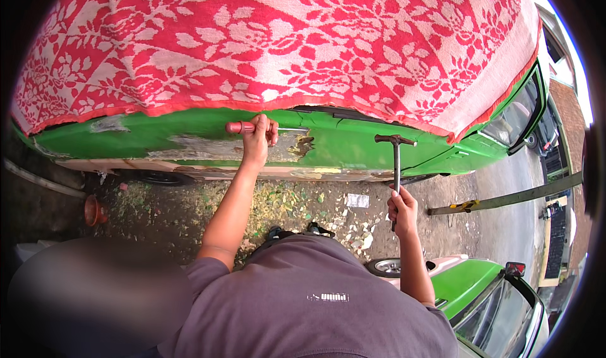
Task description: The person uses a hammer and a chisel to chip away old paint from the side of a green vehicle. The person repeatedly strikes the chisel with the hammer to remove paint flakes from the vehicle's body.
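Observation:
My left hand [259, 140] grips a screwdriver [240, 127] by its red handle. The slim metal shaft points right, its end near the ragged edge of a patch of stripped filler and paint [208, 147]. This patch is on the green side panel [355, 140] of a vehicle; whether the tip touches it I cannot tell. In my right hand [403, 210] is a hammer [396, 157] with a metal shaft, held low on the handle. The hammer's rusty head is up in front of the panel, to the right of the screwdriver and apart from it.
A red and pink floral blanket [293, 50] drapes over the vehicle's upper part. Paint and filler chips [284, 202] litter the ground. An orange bucket-like container [94, 211] lies at left. Behind me at right are a wheel [386, 266] and another green vehicle [466, 282]. A pole [511, 199] stands at right.

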A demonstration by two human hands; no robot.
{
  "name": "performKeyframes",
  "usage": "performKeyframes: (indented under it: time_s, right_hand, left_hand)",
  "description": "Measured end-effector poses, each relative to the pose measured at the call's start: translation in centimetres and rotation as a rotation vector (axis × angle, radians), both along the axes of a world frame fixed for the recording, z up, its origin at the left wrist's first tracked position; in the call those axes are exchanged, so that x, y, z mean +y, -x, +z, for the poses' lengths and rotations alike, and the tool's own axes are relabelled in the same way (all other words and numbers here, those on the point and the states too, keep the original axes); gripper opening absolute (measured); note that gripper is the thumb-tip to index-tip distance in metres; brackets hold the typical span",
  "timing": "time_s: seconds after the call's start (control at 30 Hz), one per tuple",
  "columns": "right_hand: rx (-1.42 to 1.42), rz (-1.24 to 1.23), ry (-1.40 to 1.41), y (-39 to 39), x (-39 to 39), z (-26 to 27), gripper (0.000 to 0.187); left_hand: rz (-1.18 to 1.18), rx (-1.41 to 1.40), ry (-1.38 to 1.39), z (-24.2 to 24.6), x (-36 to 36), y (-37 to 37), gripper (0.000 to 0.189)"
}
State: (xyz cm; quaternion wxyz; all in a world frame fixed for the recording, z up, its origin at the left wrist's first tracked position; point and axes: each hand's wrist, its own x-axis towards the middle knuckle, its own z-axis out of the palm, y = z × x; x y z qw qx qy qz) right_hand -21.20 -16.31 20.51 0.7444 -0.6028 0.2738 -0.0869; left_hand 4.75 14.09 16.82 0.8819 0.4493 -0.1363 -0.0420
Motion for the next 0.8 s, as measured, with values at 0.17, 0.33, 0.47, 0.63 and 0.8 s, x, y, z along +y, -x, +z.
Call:
performKeyframes:
  time_s: [0.17,0.33,0.47,0.63,0.8]
  right_hand:
    - [-0.012,0.096,0.042,-0.9,0.9,-0.1,0.030]
    - [-0.001,0.251,0.359,-3.0,2.2,2.1,0.041]
    - [-0.235,0.450,0.995,-7.3,4.5,9.5,0.043]
    - [-0.342,0.767,1.146,-11.8,10.4,19.2,0.053]
    - [-0.623,0.872,1.495,-13.4,13.9,21.3,0.062]
  left_hand:
    - [0.038,-0.059,0.065,-1.6,-0.6,0.2,0.028]
    - [0.011,-0.104,-0.034,-0.9,-0.9,0.2,0.027]
    - [0.003,-0.161,-0.082,-0.1,-1.5,-0.3,0.027]
    - [0.003,-0.142,-0.080,-0.5,-1.7,-0.8,0.026]
    - [0.038,-0.187,-0.103,-0.1,-2.3,-0.3,0.024]
